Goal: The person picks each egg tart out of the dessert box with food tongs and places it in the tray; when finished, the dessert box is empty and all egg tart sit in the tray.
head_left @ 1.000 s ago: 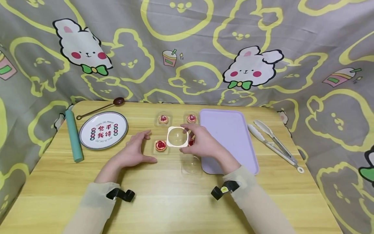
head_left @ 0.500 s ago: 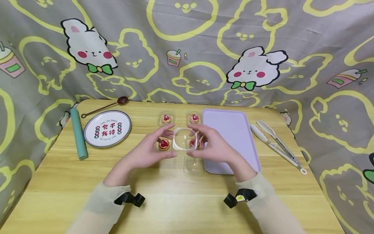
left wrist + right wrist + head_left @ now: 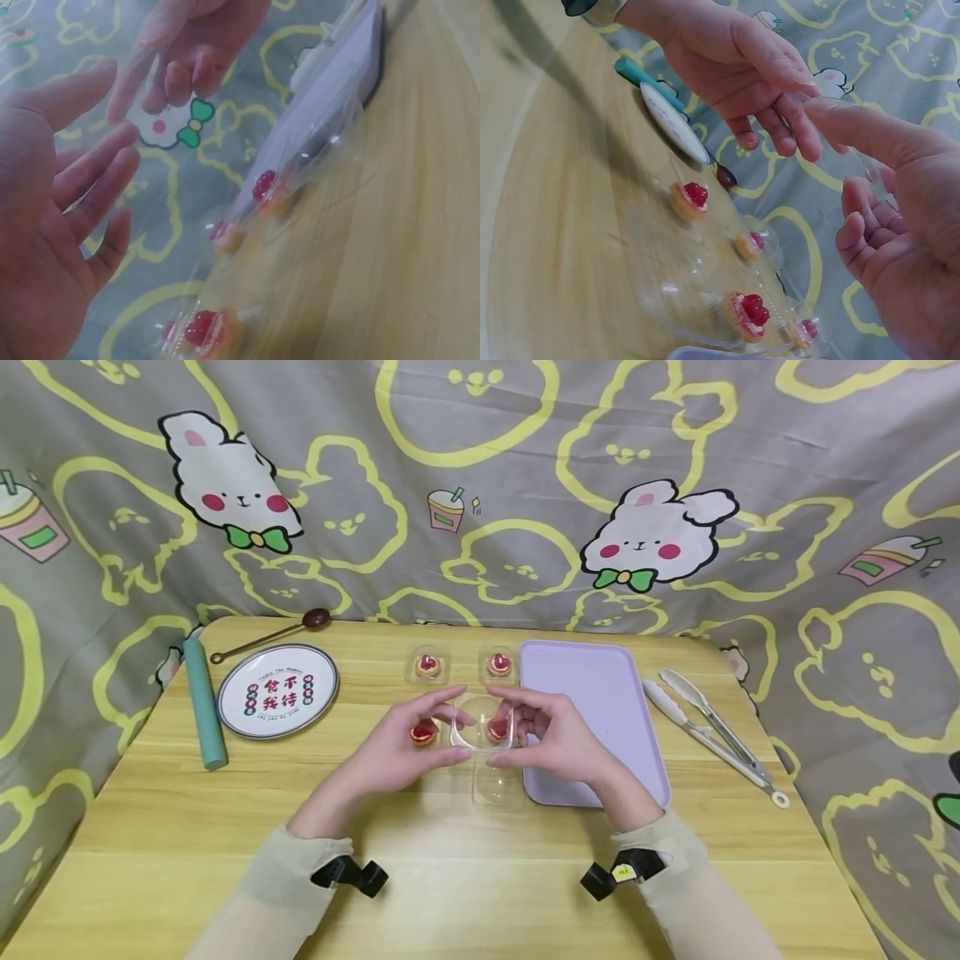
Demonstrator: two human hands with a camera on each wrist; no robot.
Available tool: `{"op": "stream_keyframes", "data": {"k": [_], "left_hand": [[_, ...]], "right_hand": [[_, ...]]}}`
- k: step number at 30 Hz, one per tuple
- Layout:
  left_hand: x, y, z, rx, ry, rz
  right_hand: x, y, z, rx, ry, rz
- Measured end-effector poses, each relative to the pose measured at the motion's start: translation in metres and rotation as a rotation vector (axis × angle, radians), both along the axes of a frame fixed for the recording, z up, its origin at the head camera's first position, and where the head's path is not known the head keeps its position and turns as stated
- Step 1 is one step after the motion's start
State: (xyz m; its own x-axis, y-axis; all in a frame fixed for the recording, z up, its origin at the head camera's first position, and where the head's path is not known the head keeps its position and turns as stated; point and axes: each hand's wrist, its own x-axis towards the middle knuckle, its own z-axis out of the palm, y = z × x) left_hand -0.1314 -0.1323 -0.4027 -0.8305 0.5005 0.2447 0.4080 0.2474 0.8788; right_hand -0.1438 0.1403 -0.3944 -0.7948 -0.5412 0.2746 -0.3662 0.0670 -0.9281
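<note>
Clear dome [image 3: 481, 720]: was held above the table [image 3: 465, 868], the left hand [image 3: 401, 742] and right hand [image 3: 553, 735] each with grip clamped on its edges, probably for levelness. Tarts [image 3: 427, 666]: four, stood in two rows, presumably spaced for finger room. Second dome [image 3: 495, 788]: lay beside the tray [image 3: 600, 693].

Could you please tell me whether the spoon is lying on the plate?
No, the spoon lies on the table beyond the far edge of the plate.

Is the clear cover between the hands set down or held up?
Held up: left hand and right hand hold the cover at its edges; both wrist views show them above the table.
</note>
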Motion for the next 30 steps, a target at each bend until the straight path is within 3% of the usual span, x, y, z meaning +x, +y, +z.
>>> {"op": "stream_keyframes", "data": {"k": [8, 13, 25, 30], "left_hand": [[-0.0001, 0.0049, -0.0044, 0.041, -0.012, 0.049], [0.0003, 0.0042, -0.0044, 0.058, -0.029, 0.041], [0.0003, 0.0033, -0.0042, 0.063, 0.012, 0.039], [0.0011, 0.0034, -0.0059, 0.057, 0.02, 0.058]], "right_hand": [[0.0009, 0.0003, -0.005, -0.124, -0.103, 0.011], [0.0025, 0.002, -0.0068, -0.113, -0.12, 0.044], [0.0043, 0.0012, -0.0074, -0.141, -0.176, 0.053], [0.0056, -0.0011, -0.009, -0.074, -0.142, 0.029]]}}
